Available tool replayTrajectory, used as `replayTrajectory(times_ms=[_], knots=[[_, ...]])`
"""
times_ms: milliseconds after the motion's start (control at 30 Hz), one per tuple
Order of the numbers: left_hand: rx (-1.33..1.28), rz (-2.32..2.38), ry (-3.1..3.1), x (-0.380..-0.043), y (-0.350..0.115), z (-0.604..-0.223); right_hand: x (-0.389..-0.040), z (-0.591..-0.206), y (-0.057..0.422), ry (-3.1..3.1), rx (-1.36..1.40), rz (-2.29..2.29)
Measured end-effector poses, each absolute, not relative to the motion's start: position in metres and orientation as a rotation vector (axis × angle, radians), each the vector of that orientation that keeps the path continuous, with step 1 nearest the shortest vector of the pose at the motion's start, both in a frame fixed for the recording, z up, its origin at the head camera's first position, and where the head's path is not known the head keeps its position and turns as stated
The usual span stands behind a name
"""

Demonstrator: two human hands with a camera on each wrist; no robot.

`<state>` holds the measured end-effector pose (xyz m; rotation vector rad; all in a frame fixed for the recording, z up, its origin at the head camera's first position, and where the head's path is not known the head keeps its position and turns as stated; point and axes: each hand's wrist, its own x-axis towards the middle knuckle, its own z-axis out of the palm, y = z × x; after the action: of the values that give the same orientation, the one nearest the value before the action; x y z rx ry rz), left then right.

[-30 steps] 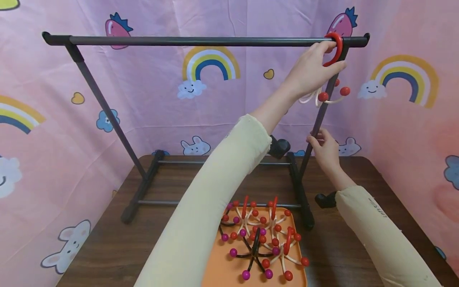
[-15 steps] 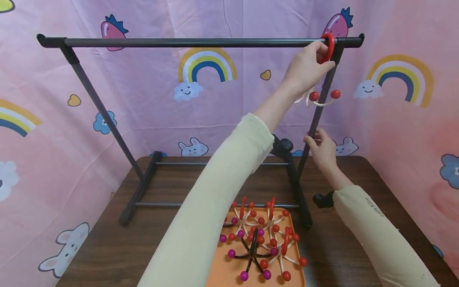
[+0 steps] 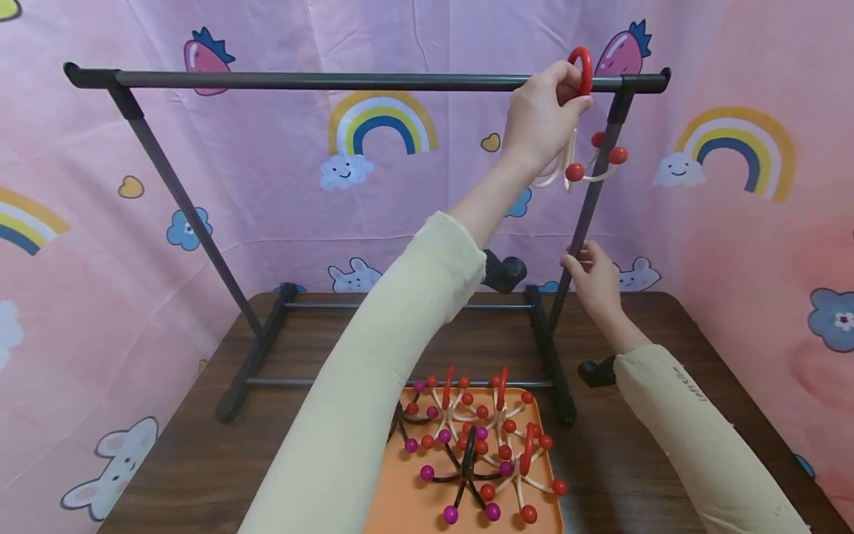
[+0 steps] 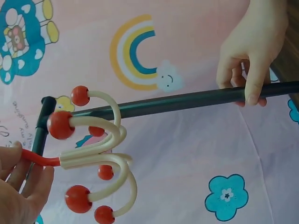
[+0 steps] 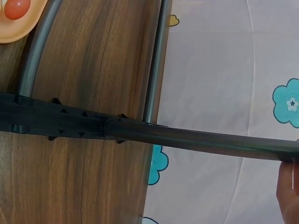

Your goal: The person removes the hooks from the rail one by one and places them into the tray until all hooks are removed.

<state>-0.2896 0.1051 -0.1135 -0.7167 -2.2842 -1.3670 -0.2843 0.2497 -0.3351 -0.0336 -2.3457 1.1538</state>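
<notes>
My left hand [image 3: 543, 115] is up at the right part of the rack's top bar [image 3: 320, 81], gripping the red hook [image 3: 583, 70] of a multi-arm hanger. That hook overlaps the bar in the head view, its curve rising above it. Below hang the hanger's cream arms [image 4: 96, 161], curling upward and tipped with red balls [image 4: 78, 199]. Lower down, my right hand [image 3: 596, 282] holds the slanted right post [image 3: 587, 200], thumb and fingers on either side of it. In the right wrist view only a bit of that hand [image 5: 288, 191] shows, beside the post.
On the wooden table [image 3: 634, 460], an orange tray [image 3: 400, 504] bears several similar hangers, some cream with red hooks, others black [image 3: 467, 467] with magenta balls. The rack's base [image 3: 550, 371] stands behind it. Patterned pink cloth [image 3: 267, 163] surrounds the table.
My left hand has moved left along the bar with the hanger, and the red hook now sits higher against it. My right hand stays on the post. The whole view has shifted slightly.
</notes>
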Motion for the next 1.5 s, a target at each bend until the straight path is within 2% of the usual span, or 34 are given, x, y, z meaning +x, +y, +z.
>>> replayTrajectory(times_ms=[367, 667, 1500], knots=[[-0.91, -1.521, -2.1, -0.276, 0.067, -0.119, -0.283, -0.335, 0.249, -2.363, -0.04, 1.142], [-0.951, -1.519, -2.032, -0.231, 0.025, -0.122, -0.282, -0.336, 0.246, -2.379, -0.049, 1.167], [-0.959, -1.565, -2.024, -0.193, -0.046, -0.218, -0.281, -0.338, 0.243, -2.348, -0.045, 1.159]])
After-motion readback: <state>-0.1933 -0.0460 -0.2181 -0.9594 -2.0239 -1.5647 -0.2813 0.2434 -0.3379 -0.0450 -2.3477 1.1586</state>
